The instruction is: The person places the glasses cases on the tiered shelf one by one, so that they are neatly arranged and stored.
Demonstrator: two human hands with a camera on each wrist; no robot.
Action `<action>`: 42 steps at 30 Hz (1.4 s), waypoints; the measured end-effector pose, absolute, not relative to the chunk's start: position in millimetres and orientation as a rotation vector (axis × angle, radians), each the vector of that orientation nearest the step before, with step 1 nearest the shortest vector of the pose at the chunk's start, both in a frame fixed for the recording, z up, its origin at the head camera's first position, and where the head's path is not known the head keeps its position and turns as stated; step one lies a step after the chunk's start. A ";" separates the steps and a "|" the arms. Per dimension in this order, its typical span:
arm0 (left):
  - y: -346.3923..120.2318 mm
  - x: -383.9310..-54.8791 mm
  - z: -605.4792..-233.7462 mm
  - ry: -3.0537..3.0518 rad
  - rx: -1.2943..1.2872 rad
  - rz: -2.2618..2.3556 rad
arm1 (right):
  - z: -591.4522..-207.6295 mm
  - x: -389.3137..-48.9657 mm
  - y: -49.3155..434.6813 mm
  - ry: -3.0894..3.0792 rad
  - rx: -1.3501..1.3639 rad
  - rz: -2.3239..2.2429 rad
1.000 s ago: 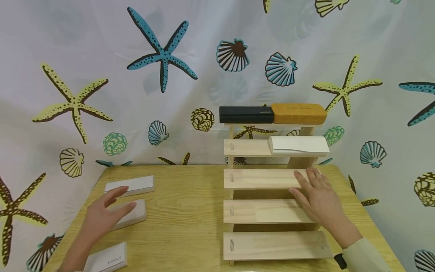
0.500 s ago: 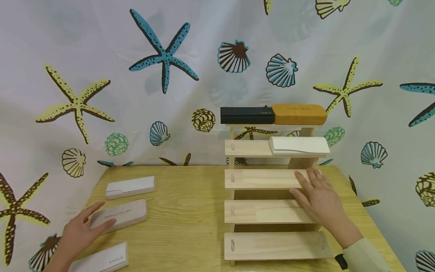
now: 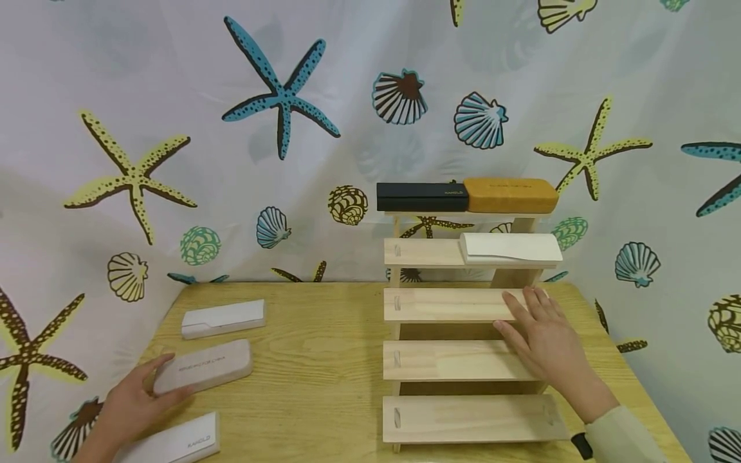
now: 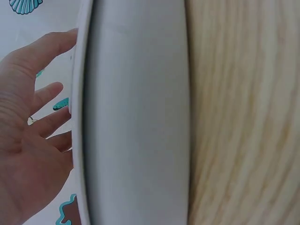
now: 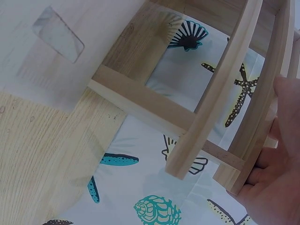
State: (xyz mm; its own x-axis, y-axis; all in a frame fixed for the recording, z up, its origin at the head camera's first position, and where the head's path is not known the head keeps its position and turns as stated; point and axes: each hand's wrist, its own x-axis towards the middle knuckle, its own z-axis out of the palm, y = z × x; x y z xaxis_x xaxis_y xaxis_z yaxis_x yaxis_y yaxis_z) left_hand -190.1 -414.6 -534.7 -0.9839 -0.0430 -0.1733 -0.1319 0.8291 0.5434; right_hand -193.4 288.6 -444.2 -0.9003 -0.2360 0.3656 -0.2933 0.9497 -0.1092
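Observation:
My left hand point(image 3: 133, 402) has its thumb and fingers around the left end of a grey glasses case point(image 3: 208, 365) that lies on the table at the left. In the left wrist view, a white case point(image 4: 136, 117) close to the camera hides the fingertips of that hand point(image 4: 33, 126). My right hand point(image 3: 550, 337) rests on the right end of the middle shelf of a wooden stepped rack point(image 3: 446, 303), fingers extended and slightly spread. The right wrist view catches that hand point(image 5: 279, 173) against the rack's edge.
A white glasses case point(image 3: 224, 319) lies behind the grey one, and a white lettered case point(image 3: 179, 440) in front. The rack holds a black case point(image 3: 421, 197) and an orange case point(image 3: 511, 195) on top, with a white case point(image 3: 512, 247) below. A patterned curtain point(image 3: 347, 148) hangs behind.
My left hand has moved left and down from above the cases to the grey glasses case's left end, its fingers now closing around it. The right hand stays on the rack.

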 end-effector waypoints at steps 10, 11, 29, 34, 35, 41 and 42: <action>-421.4 -194.2 -544.2 2.852 -0.142 0.765 | -443.1 -192.6 288.6 -2.743 0.392 0.235; -421.6 -195.1 -544.8 2.867 -0.139 0.759 | -443.0 -192.6 288.7 -2.743 0.392 0.234; -422.7 -199.0 -549.6 2.888 -0.130 0.805 | -443.6 -193.6 288.9 -2.747 0.380 0.230; -422.2 -198.1 -551.2 2.856 -0.131 0.824 | -443.0 -193.7 288.9 -2.749 0.382 0.236; -422.1 -197.9 -551.2 2.853 -0.133 0.823 | -443.0 -193.8 289.0 -2.751 0.381 0.237; -420.7 -196.5 -548.2 2.871 -0.140 0.859 | -444.0 -194.3 289.5 -2.753 0.383 0.235; -420.3 -196.2 -547.2 2.885 -0.137 0.867 | -444.2 -194.5 289.6 -2.751 0.383 0.234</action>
State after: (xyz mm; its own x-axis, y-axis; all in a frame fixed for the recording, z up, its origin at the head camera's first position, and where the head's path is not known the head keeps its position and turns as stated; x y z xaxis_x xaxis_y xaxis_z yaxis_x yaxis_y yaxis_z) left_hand -196.2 -420.3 -547.2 -0.9880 -0.0501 -0.1463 -0.1225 0.8311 0.5424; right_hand -194.5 289.6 -444.2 -0.9014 -0.2338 0.3644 -0.2921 0.9497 -0.1132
